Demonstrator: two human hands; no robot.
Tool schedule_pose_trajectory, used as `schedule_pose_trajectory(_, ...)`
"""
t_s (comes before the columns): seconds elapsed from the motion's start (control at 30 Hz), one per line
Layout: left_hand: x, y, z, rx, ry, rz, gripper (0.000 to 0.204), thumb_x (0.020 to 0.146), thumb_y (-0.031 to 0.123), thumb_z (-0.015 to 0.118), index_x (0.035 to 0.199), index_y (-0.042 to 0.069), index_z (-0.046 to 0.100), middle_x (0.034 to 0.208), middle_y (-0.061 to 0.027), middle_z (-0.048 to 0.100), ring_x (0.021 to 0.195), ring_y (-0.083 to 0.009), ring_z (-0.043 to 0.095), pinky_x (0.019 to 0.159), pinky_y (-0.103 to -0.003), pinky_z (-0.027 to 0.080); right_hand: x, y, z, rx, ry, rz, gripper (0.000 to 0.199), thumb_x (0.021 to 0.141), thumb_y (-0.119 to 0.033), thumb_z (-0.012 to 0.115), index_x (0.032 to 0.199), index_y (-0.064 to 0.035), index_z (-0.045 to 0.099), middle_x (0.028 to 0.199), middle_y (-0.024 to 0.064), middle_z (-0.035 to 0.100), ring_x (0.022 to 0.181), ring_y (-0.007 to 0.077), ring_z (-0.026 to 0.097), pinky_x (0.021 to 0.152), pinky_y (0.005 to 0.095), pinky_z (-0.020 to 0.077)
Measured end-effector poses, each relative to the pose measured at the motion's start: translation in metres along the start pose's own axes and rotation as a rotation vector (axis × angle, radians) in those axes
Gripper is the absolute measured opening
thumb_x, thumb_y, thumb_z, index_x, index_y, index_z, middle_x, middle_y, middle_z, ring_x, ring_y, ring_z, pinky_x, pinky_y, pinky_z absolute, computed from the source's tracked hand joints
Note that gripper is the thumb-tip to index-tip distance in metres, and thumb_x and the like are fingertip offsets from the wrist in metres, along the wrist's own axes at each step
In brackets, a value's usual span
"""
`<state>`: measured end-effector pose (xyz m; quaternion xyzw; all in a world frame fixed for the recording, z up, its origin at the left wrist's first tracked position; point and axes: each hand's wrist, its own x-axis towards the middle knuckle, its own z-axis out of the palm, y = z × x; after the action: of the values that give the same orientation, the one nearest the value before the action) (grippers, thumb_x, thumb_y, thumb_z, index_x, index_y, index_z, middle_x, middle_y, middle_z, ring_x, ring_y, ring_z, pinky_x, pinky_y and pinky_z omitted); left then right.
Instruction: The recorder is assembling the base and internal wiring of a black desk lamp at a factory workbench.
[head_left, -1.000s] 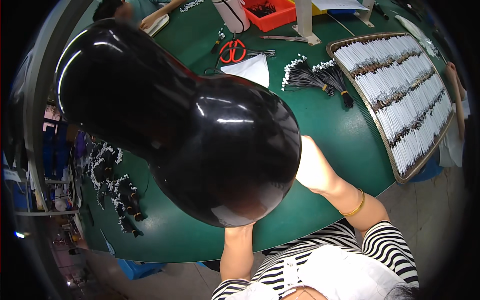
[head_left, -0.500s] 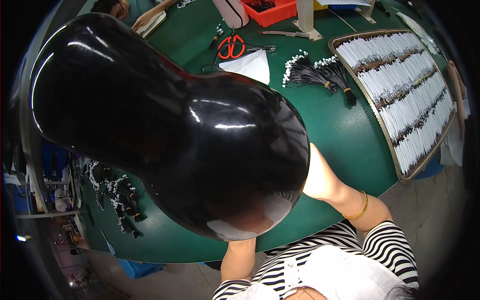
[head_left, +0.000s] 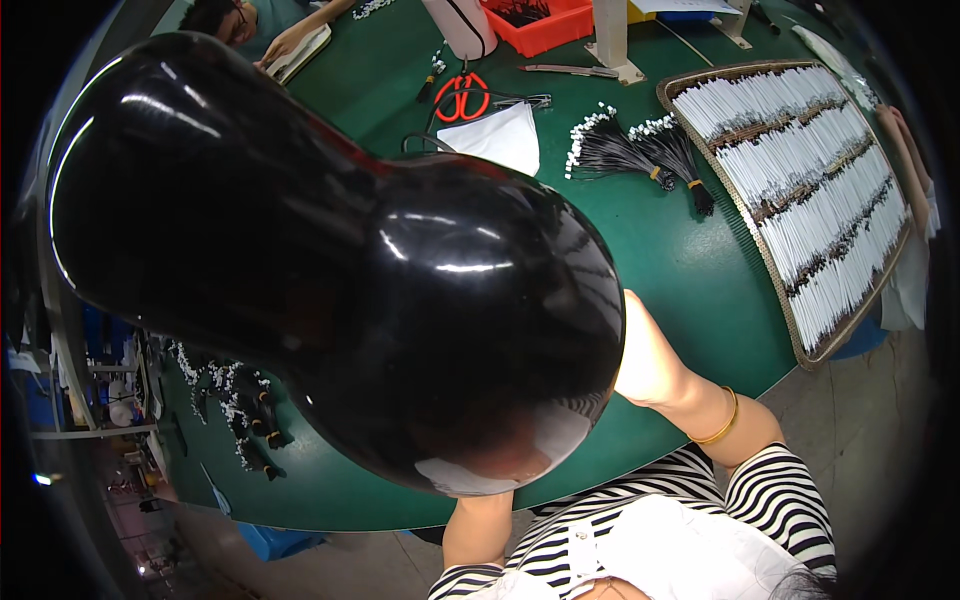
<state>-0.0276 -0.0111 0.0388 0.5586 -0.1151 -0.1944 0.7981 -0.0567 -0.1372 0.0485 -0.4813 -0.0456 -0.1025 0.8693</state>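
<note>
Glossy black, a bulbous hood [head_left: 480, 335] stands between camera and grip, hiding the left hand and the fingers of the right hand [head_left: 643, 368]; whether either pinches anything, I cannot tell. Ahead-right of the hands lie tied wire bundles [head_left: 622, 153], then a filled tray [head_left: 804, 350].

The upper body is fitted with a striped top [head_left: 690, 462] in alternating black and white bands. The right sleeve [head_left: 785, 505] and the left sleeve [head_left: 463, 580] carry the same pattern; each terminates well above the wrist, leaving the forearm uncovered. A plain white bib-like garment [head_left: 690, 550] overlies the top at the chest. A white strap [head_left: 581, 560], bearing one small round fastener [head_left: 581, 537], is located left of the neckline. One narrow, smooth, gold-coloured bangle [head_left: 732, 423] encircles the right forearm [head_left: 752, 425], behind the right hand [head_left: 645, 360]. Its surface detail is too small to tell.
</note>
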Motion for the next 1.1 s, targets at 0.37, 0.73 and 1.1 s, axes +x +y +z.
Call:
schedule_pose_trajectory(0.37,0.000,0.001,-0.002,-0.360,-0.096,-0.243,0.022,0.072,0.012,0.051,0.088,-0.001,0.045,0.068,-0.0051,0.047,0.048,-0.0100,0.039,0.046,-0.021,0.029,-0.001,0.005,0.002,0.192,-0.011,0.175,0.020,0.074,-0.001,0.051,0.093,0.0052,0.051,0.076,0.0082,0.053,0.059,0.0123,0.054,0.056,0.0220,0.0462)
schedule_pose_trajectory(0.73,-0.004,-0.010,-0.016,-0.632,-0.233,-0.323,0.015,0.073,0.013,0.050,0.084,0.005,0.045,0.060,-0.0011,0.039,0.047,-0.0108,0.040,0.044,-0.023,0.031,-0.001,0.002,0.002,0.058,-0.036,0.124,0.014,0.073,-0.002,0.053,0.085,0.0034,0.052,0.074,0.0094,0.055,0.060,0.0111,0.055,0.053,0.0203,0.0468)
schedule_pose_trajectory(1.1,-0.004,-0.010,-0.010,-0.478,-0.220,-0.300,0.023,0.070,0.013,0.053,0.088,0.001,0.045,0.064,-0.0027,0.043,0.050,-0.0105,0.040,0.045,-0.022,0.030,-0.001,0.000,-0.002,-0.191,-0.008,0.025,0.011,0.073,-0.004,0.053,0.082,0.0015,0.049,0.071,0.0072,0.054,0.060,0.0090,0.054,0.053,0.0187,0.0457)
